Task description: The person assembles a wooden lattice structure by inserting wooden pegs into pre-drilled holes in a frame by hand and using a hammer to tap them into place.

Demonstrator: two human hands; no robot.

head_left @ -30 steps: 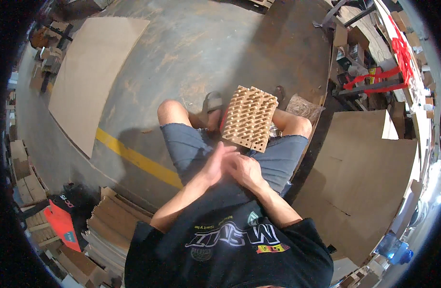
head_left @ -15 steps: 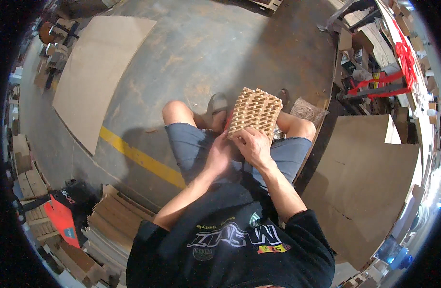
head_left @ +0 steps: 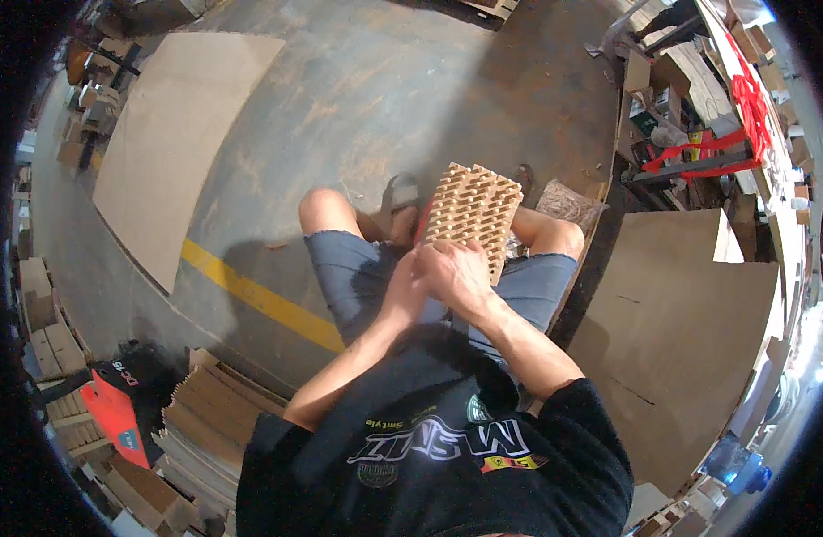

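Observation:
Between my knees stands a tilted light-brown board [head_left: 472, 210] covered with rows of short wooden pegs. My right hand [head_left: 458, 276] lies over its near edge, fingers curled in toward its left corner. Against those fingertips, my left hand [head_left: 408, 285] is closed just left of the board's near corner. The two hands meet there, and whatever is pinched between them is hidden or too small to name. Part of the left fingers is covered by the right hand. Something red [head_left: 421, 224] shows beside the board's left edge.
A clear bag of thin sticks [head_left: 570, 206] lies beyond my right knee. Large cardboard sheets [head_left: 684, 331] lean at right, and another sheet [head_left: 187, 134] lies on the floor at left. Stacked cardboard [head_left: 219, 412] and a red-and-black item [head_left: 120, 412] sit near left. A cluttered shelf [head_left: 689, 134] stands far right.
My right hand has slid left and down off the pegs to meet my left hand at the near corner. The pegged board has shifted slightly left, its lower right side now showing more.

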